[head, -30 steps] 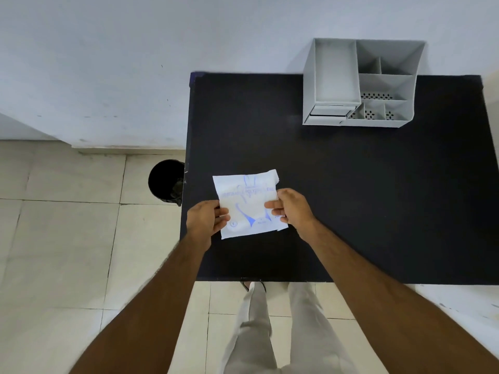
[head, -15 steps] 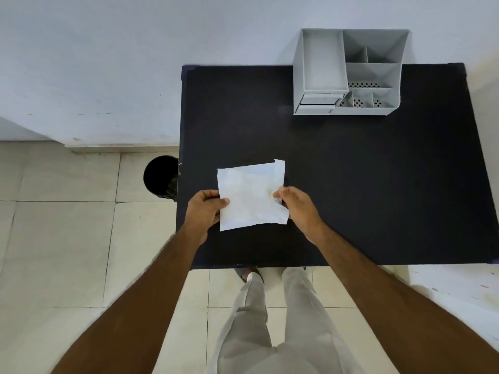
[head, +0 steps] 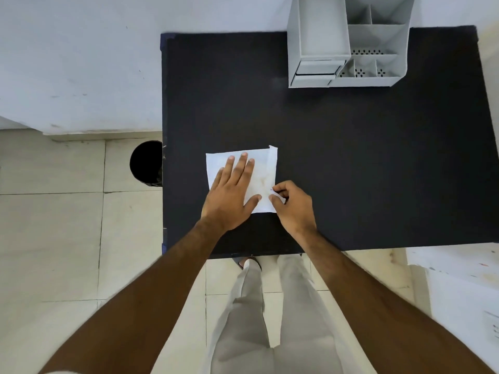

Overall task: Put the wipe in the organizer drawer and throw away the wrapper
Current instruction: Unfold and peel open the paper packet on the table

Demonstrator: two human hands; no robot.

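Observation:
A white square wipe packet (head: 263, 171) lies flat on the black table (head: 351, 157), plain side up, with a folded strip along its right edge. My left hand (head: 232, 193) presses down on it, palm flat and fingers spread. My right hand (head: 293, 205) pinches the packet's lower right corner between thumb and fingers. The grey organizer (head: 348, 41) stands at the table's far edge against the wall; its small drawer (head: 317, 68) at the front left is shut.
A black round bin (head: 145, 163) stands on the tiled floor just left of the table. A white wall runs behind the table. My legs show below the table's near edge. A white surface (head: 459, 279) lies at the lower right.
The packet was held up in both hands with the printed side showing, then turned over; now it lies flat on the table under my left palm, and my right hand pinches its corner.

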